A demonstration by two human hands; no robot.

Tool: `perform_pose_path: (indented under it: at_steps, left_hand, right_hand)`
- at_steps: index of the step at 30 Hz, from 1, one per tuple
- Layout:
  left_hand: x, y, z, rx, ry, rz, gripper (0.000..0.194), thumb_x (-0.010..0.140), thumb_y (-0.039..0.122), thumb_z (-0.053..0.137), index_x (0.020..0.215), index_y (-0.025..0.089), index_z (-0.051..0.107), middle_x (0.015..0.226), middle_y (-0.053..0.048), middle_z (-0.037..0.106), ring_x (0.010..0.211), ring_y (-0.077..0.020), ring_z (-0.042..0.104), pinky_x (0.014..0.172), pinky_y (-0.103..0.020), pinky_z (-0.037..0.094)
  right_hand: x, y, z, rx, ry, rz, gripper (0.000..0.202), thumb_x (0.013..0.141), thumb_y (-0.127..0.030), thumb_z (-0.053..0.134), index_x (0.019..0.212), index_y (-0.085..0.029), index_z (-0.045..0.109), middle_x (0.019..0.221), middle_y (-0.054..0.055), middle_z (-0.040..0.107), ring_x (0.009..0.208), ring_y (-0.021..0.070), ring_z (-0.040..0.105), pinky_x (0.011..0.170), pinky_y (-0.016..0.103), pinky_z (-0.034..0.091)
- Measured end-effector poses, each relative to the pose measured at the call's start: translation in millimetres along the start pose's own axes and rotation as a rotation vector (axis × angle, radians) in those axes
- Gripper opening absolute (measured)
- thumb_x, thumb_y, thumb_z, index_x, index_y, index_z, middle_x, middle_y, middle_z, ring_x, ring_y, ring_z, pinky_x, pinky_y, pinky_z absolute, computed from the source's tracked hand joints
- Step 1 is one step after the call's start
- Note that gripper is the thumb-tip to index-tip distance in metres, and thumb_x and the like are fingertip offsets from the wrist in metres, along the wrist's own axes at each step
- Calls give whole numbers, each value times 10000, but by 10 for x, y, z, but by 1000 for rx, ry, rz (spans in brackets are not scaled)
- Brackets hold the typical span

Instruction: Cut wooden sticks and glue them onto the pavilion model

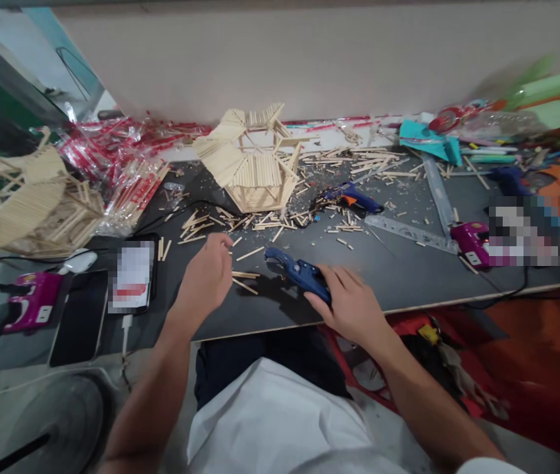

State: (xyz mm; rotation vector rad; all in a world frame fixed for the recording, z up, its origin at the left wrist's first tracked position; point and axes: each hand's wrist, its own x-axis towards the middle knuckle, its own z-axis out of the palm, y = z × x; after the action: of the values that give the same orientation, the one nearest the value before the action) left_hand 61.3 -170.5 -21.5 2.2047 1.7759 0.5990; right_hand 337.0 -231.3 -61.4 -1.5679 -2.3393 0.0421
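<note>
My right hand is wrapped round the handles of a blue hand cutter, whose curved jaw points left above the table. To its left, my left hand hovers low over the tabletop with its fingers curled in; anything inside them is hidden. A few thin wooden sticks lie beside the left hand, between it and the cutter. Behind both hands stands a model of glued wooden sticks, with fan-shaped roof panels over a polygonal base. Short cut stick pieces are scattered in front of it.
A second stick model and packets of sticks stand at left. Two phones and a purple power adapter are nearby. A blue glue gun, clear rulers and another purple adapter lie right.
</note>
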Motion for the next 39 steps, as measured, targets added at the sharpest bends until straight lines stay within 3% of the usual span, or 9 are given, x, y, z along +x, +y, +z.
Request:
perform_pose_path:
  at_steps: [4,7,10,18,23,26,29,34,39]
  left_hand:
    - [502,261,94,199,-271,175,299,1058,311,329,1141,169,579,927,-82,714,822,-246,700,689,-313,475]
    - [794,405,306,325,-306,392,297,1042,241,412,1261,162,596,1120,-109,719,992,-254,706,768,-307,499]
    - [977,489,498,398,-329,446,263,1016,201,465,1157,137,677,1059,-133,733,969,-264,719,757,-316,513]
    - [1080,641,601,451,-345,515,316,895,-29,472,1047,59,735,982,-196,750,955,-315,730,777,-369,529]
    - [1064,674,514,441,-345,525,306,921,20,461,1082,60,718,972,-190,752,927,-312,732,753,-359,519]
    - [1059,700,399,254,-358,472,256,975,210,508,1041,108,734,943,-147,753,891,-284,716,724,-331,491]
    - [1052,720,301,-121,-365,359,273,954,348,564,991,152,750,838,-74,737,741,-192,660,655,-274,436]
    - [1046,676,294,-558,-436,183,284,894,400,618,889,139,731,557,20,540,492,-95,420,501,-249,279]
    - [1074,635,314,-728,-479,119,243,860,364,653,834,131,714,652,-3,574,561,-88,430,539,-244,303]
  right_hand:
    - [-106,183,102,-171,21,40,642,996,-545,481,1355,-16,542,1202,223,653,1064,361,572,907,491,467]
    - [-113,212,143,-172,10,56,644,990,-529,496,1377,-15,534,1274,244,616,1140,376,538,992,531,438]
    - [-96,184,143,-132,3,75,657,991,-508,492,1436,-25,482,1356,257,565,1268,388,475,1092,552,381]
    - [-39,105,96,-118,-74,138,754,978,-519,517,1476,38,412,1511,288,436,1421,435,355,1145,572,336]
    - [213,233,-64,92,75,97,507,1001,-458,521,1334,-80,577,1360,215,599,1304,353,518,1101,525,426]
    - [457,347,-178,244,222,117,339,999,-364,535,1269,-173,611,1234,155,670,1128,278,641,998,461,521]
    - [691,395,-209,373,264,107,355,936,-350,644,1257,-204,605,1134,111,698,892,226,695,844,409,583]
    - [908,313,-118,565,344,83,364,888,-373,709,1193,-198,616,1008,70,707,808,190,690,792,371,592]
    - [947,223,-90,604,378,75,319,898,-379,706,1159,-211,633,958,56,701,779,181,685,778,361,590]
